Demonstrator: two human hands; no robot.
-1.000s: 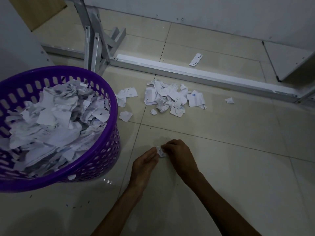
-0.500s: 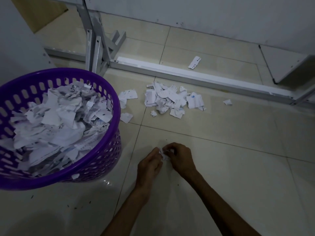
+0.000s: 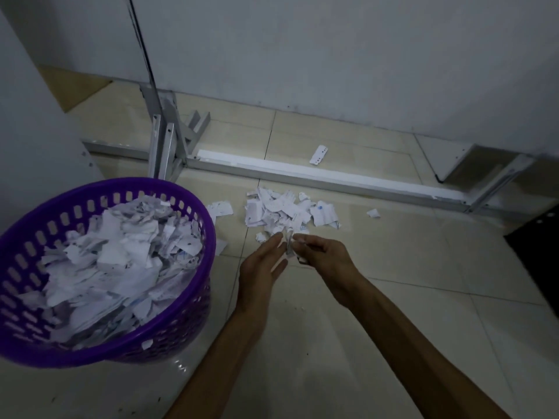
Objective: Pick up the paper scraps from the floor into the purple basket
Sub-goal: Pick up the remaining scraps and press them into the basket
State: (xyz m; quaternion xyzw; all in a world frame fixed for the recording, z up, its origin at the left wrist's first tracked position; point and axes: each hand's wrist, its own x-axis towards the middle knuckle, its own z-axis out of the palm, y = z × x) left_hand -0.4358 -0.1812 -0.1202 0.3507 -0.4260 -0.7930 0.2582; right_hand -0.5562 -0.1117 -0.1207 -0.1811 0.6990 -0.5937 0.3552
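Holding a small paper scrap (image 3: 289, 247) between both hands above the floor (image 3: 393, 267).
Right hand (image 3: 325, 261) pinches it; left hand (image 3: 261, 272) fingers straight, touching. Purple basket (image 3: 193, 303) left, heaped; scrap pile (image 3: 284, 211) beyond.

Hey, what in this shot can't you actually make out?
- Scrap between the hands: head view, motion blur; whether the left hand grips it is unclear, though the right hand pinches it.
- Purple basket: left side cut off by the frame edge.
- Print on the floor pile: too small and dim.
- Scrap beside the basket: partly hidden by its rim.
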